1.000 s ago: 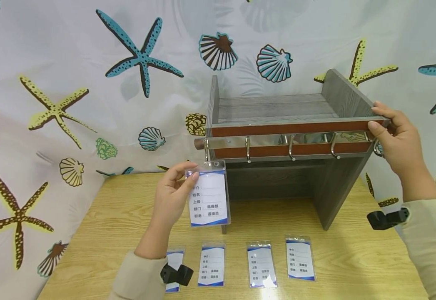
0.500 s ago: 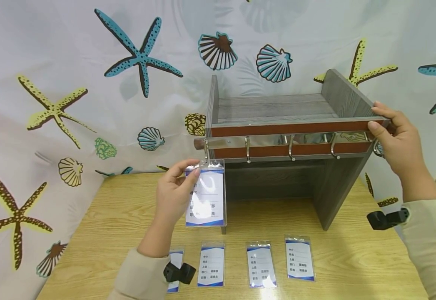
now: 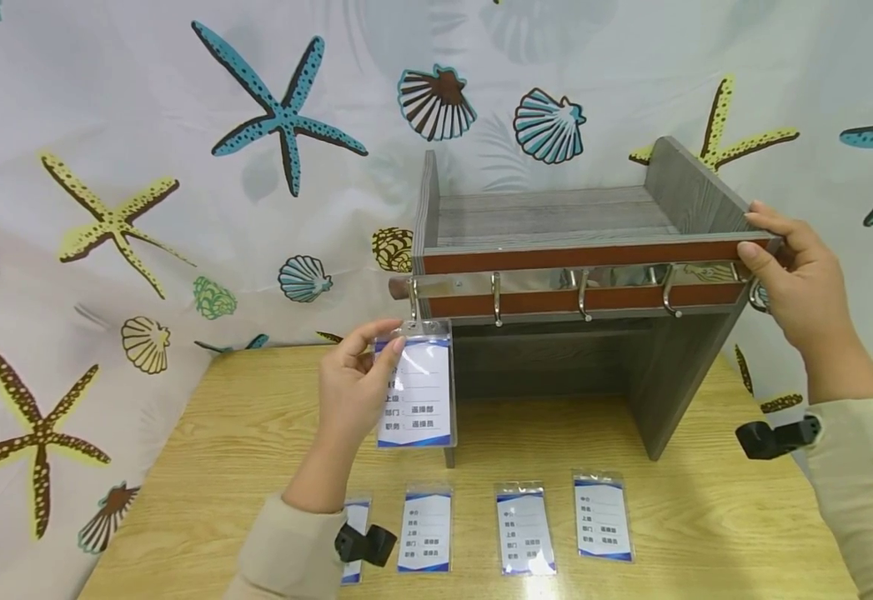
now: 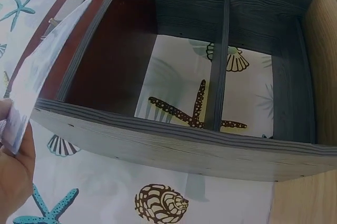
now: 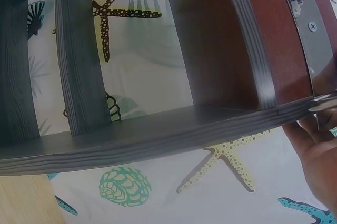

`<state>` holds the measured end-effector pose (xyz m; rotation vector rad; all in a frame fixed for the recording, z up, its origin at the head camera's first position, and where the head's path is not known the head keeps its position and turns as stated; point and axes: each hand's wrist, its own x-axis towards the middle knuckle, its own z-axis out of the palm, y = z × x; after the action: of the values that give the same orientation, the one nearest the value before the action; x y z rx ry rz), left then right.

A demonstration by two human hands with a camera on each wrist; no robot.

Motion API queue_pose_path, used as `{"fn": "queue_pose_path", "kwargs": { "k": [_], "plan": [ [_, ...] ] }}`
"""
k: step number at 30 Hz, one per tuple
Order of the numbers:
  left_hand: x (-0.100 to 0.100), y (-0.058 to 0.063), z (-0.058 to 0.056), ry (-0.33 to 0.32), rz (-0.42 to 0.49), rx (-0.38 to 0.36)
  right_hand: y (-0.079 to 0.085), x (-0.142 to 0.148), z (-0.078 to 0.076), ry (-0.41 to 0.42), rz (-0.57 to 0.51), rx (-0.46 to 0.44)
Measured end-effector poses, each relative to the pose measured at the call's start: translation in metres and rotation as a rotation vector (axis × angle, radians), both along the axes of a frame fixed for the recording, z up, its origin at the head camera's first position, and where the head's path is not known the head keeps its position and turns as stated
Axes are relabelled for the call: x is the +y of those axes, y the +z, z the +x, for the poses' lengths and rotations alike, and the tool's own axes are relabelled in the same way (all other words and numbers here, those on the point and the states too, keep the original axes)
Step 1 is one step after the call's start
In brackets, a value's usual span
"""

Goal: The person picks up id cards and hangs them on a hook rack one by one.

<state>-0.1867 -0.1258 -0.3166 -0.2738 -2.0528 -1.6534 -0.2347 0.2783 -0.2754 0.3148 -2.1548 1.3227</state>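
A clear badge holder with a white and blue card (image 3: pixel 423 392) hangs upright from my left hand (image 3: pixel 353 392), which pinches its upper left corner between thumb and fingers. Its top edge is at the lower end of the leftmost metal hook (image 3: pixel 414 300); whether the hook passes through a slot I cannot tell. In the left wrist view the badge (image 4: pixel 39 71) appears edge-on beside the hook strip. My right hand (image 3: pixel 807 287) grips the front right corner of the grey wooden shelf (image 3: pixel 556 212), thumb on the red-brown front board and fingers over the side panel.
Several more badges lie in a row on the wooden table (image 3: pixel 241 433), among them one badge (image 3: pixel 425 529) left of centre and another (image 3: pixel 603 517) at the right. My left sleeve partly covers the leftmost badge (image 3: pixel 357 517). A patterned cloth (image 3: pixel 181 83) hangs behind the shelf.
The left hand and badge have shifted slightly, with the badge rising a little at the leftmost hook and its tilt changing. The right hand has stayed on the shelf corner.
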Motion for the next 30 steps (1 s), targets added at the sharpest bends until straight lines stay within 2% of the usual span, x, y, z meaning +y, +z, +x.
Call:
{"fn": "queue_pose_path", "kwargs": {
  "k": [7,10,14,23,30],
  "plan": [
    [0.007,0.009,0.008,-0.034,-0.002,0.142,0.000,0.002,0.000,0.010,-0.018,-0.011],
    [0.004,-0.002,-0.001,-0.049,0.017,0.166,-0.001,0.002,-0.001,0.007,-0.018,-0.012],
    [-0.001,-0.015,-0.013,-0.050,0.032,0.175,-0.001,0.002,-0.002,0.000,-0.014,-0.010],
    [-0.001,-0.019,-0.020,-0.037,0.018,0.171,-0.001,0.002,-0.002,0.011,-0.025,-0.001],
    [-0.003,-0.020,-0.024,-0.077,0.029,0.186,0.000,0.001,-0.003,0.009,-0.020,-0.007]
  ]
}}
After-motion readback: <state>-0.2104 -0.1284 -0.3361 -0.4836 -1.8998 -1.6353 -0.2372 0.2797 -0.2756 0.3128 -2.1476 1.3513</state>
